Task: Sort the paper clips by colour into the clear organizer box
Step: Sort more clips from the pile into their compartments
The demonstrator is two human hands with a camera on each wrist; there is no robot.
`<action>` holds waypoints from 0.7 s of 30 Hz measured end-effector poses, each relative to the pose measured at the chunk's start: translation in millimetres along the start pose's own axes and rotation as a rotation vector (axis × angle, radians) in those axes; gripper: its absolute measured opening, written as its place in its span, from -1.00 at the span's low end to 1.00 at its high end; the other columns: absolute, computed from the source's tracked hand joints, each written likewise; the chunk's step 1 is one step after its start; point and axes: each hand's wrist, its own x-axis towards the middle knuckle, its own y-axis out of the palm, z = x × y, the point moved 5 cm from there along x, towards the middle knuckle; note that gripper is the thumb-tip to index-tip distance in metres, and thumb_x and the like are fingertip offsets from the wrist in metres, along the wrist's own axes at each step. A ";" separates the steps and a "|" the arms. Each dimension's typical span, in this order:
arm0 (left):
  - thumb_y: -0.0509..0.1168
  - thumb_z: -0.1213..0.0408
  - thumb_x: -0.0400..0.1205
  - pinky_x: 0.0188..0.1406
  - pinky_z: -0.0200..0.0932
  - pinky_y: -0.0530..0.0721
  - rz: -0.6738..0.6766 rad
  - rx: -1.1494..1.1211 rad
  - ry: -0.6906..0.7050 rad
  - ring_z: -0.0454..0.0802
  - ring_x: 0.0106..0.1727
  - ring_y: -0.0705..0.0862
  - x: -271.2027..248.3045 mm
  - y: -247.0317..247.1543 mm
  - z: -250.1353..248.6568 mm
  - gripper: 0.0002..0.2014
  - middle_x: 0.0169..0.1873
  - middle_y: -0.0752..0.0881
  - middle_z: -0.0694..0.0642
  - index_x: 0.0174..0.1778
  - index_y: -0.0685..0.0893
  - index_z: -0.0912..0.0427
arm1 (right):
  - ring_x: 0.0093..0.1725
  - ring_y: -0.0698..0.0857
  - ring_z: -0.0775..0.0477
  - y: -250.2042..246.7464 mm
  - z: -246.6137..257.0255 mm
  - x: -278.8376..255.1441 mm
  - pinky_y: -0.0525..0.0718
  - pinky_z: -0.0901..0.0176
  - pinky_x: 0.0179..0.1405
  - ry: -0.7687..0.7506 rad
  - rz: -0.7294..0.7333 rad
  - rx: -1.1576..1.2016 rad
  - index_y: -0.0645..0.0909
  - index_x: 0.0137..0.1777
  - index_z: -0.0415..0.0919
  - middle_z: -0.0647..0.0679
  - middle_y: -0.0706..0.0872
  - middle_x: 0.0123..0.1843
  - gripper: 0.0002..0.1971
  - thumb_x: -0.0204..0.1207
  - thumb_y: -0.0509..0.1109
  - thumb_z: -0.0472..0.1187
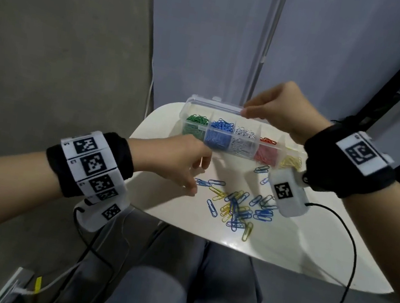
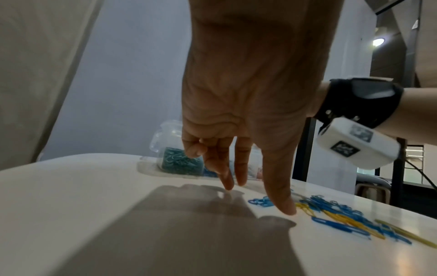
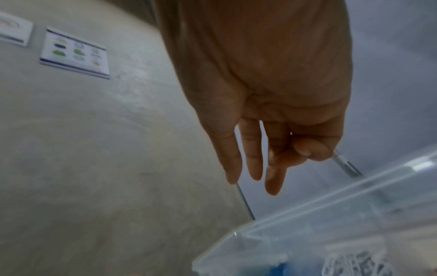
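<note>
Clear organizer box point(image 1: 233, 135): set at the far edge of the white table point(image 1: 269, 251), lid raised at the back, five compartments in a row holding green, blue, white, red and yellow clips in that order from the left end. Loose paper clips point(image 1: 236, 206): blue and yellow only, scattered on the table just in front of the box, densest before its red compartment, with a few strays lying close under its front wall. Left hand point(image 1: 179, 161): reaches in from the left, palm down, in front of the box's green and blue compartments; fingers point(image 2: 281, 198) extended downward and loosely spread, the longest tip at or just above the table at the left margin of the loose clips; nothing is gripped, the hand relaxed. Right hand point(image 1: 277, 106): raised above the box's white and red compartments, wrist bent, fingertips point(image 3: 272, 179) pointing down toward the lid's upper edge; most fingers straight, one curled in; contact with the lid cannot be told, and no clip is visible in it. Both wrists: black bands with printed markers, each carrying a white camera unit with a cable.
</note>
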 end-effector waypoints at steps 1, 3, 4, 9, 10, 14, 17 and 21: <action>0.59 0.00 0.32 -0.16 -0.17 0.58 -0.001 -0.002 0.006 -0.07 -0.09 0.58 2.3 1.3 -0.7 -0.52 -0.07 0.62 -0.05 0.08 0.61 0.04 | -0.68 0.47 0.30 -7.9 -0.5 -6.4 0.34 0.55 -0.67 -0.010 -0.016 0.014 0.78 -0.06 -0.39 0.01 0.65 -0.49 -0.80 0.35 0.60 -0.30; 0.59 0.02 0.34 -0.25 -0.24 0.49 -0.012 -0.017 0.020 -0.12 -0.16 0.56 7.7 4.1 -2.9 -0.52 -0.12 0.61 -0.09 0.10 0.60 0.03 | -0.68 0.46 0.30 -22.1 -2.0 -19.7 0.33 0.57 -0.64 -0.029 -0.038 0.030 0.78 -0.10 -0.35 0.14 0.62 -0.62 -0.84 0.36 0.59 -0.30; 0.59 0.04 0.34 -0.30 -0.30 0.44 -0.019 -0.037 0.027 -0.18 -0.21 0.55 10.6 5.2 -4.4 -0.54 -0.16 0.60 -0.12 0.10 0.61 0.02 | -0.66 0.46 0.29 -27.8 -3.2 -25.8 0.34 0.57 -0.62 -0.038 -0.041 0.033 0.79 -0.12 -0.33 0.16 0.61 -0.64 -0.86 0.36 0.59 -0.28; 0.57 0.19 0.40 -0.41 -0.48 0.38 -0.050 -0.058 0.078 -0.27 -0.34 0.53 20.0 5.3 -12.9 -0.78 -0.36 0.57 -0.20 -0.11 0.70 0.07 | -0.65 0.44 0.24 -37.2 -12.3 -47.4 0.36 0.54 -0.62 -0.048 -0.004 0.026 0.79 -0.15 -0.27 0.15 0.59 -0.64 -0.89 0.37 0.59 -0.27; 0.56 0.20 0.41 -0.42 -0.48 0.38 -0.055 -0.047 0.074 -0.28 -0.35 0.53 20.5 4.7 -13.4 -0.80 -0.37 0.57 -0.20 -0.14 0.70 0.07 | -0.64 0.44 0.24 -35.4 -13.9 -50.4 0.36 0.54 -0.62 -0.053 0.007 0.023 0.79 -0.15 -0.27 0.13 0.59 -0.61 -0.90 0.37 0.59 -0.27; 0.55 0.20 0.42 -0.40 -0.38 0.40 -0.062 -0.030 0.035 -0.28 -0.38 0.54 20.2 4.5 -10.0 -0.86 -0.43 0.60 -0.17 -0.22 0.73 0.12 | -0.44 0.51 0.10 -15.0 -23.8 -57.2 0.44 0.41 -0.50 -0.085 0.102 -0.074 0.81 -0.12 -0.26 -0.14 0.72 -0.35 -0.87 0.34 0.61 -0.29; 0.52 0.23 0.46 -0.36 -0.32 0.44 -0.047 -0.036 0.017 -0.19 -0.35 0.58 18.0 6.2 -6.8 -0.89 -0.38 0.67 -0.07 -0.28 0.72 0.13 | -0.47 0.53 0.12 9.2 -33.5 -62.7 0.51 0.36 -0.44 -0.122 0.256 -0.233 0.81 -0.13 -0.20 -0.03 0.71 -0.38 -0.86 0.31 0.62 -0.31; 0.47 0.27 0.50 -0.33 -0.31 0.44 -0.046 -0.028 0.040 -0.12 -0.31 0.60 15.2 10.7 -5.2 -0.90 -0.33 0.70 -0.03 -0.28 0.70 0.16 | -0.36 0.64 0.03 24.6 -50.3 -70.6 0.60 0.19 -0.32 -0.153 0.397 -0.383 0.80 -0.08 -0.18 -0.06 0.76 -0.31 -0.81 0.30 0.59 -0.34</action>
